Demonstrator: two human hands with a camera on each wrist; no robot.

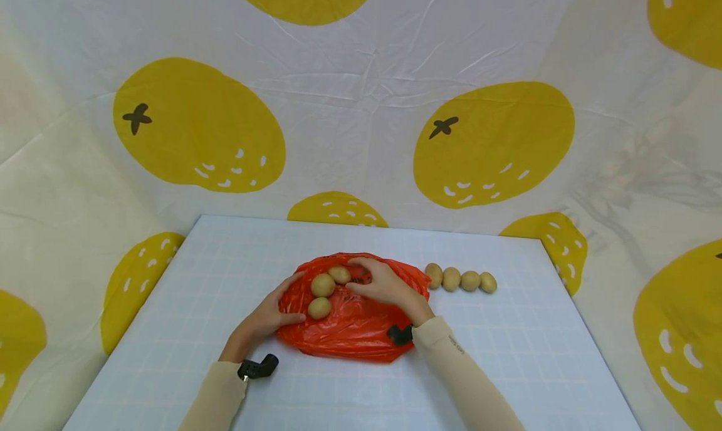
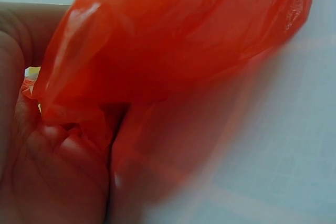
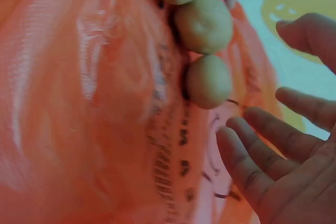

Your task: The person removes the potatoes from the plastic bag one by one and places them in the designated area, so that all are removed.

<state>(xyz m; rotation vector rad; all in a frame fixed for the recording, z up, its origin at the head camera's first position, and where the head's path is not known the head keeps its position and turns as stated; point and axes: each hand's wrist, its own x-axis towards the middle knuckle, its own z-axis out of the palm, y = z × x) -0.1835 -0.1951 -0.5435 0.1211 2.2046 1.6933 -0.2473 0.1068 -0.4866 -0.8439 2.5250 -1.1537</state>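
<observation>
A red plastic bag (image 1: 361, 334) lies spread on the table, with three potatoes (image 1: 323, 285) sitting on it in a short curved line. At the bag's left edge my left hand (image 1: 269, 312) rests against the plastic, thumb and fingers spread apart; the left wrist view shows red film against the palm, and part of the fingers is hidden. My right hand (image 1: 383, 284) hovers over the bag just right of the farthest potato (image 3: 209, 81). Its fingers are spread and apart from the potatoes, holding nothing.
Several more potatoes (image 1: 470, 280) stand in a row on the light checked table (image 1: 507, 343), just right of the bag. A cloth (image 1: 361, 136) printed with yellow fruit hangs behind and beside the table. Each wrist carries a small black camera (image 1: 258, 366).
</observation>
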